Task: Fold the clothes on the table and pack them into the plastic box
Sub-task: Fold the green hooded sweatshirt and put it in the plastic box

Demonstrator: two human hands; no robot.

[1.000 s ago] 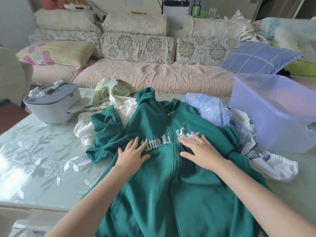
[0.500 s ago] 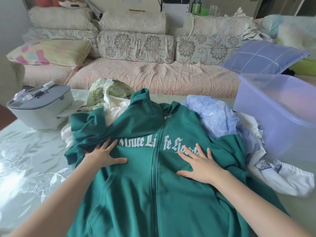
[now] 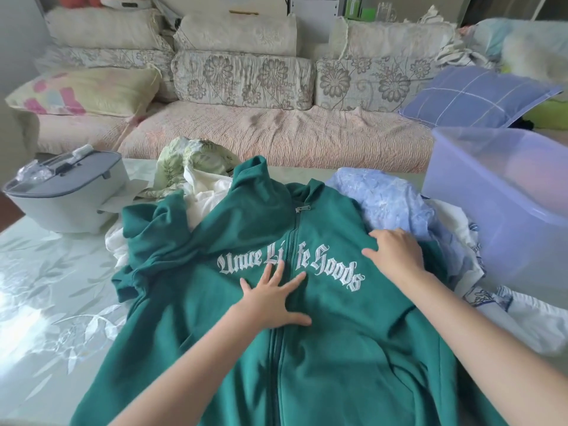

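I see green hoodie lettered "Unice Life Hoods"; left hand flat, splayed on zip; right hand flat, grasping nothing.

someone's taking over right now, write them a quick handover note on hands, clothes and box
Left hand: open, flat on the green hoodie at the zipper.
Right hand: fingers curled at the hoodie's shoulder edge; whether it has a grip, cannot tell.
Hoodie lies front up on the table, zipped, not folded yet.
More unfolded clothes are piled behind it.
Plastic box stands at the right; nothing clearly packed in it.
Left: fold everything, pack it.
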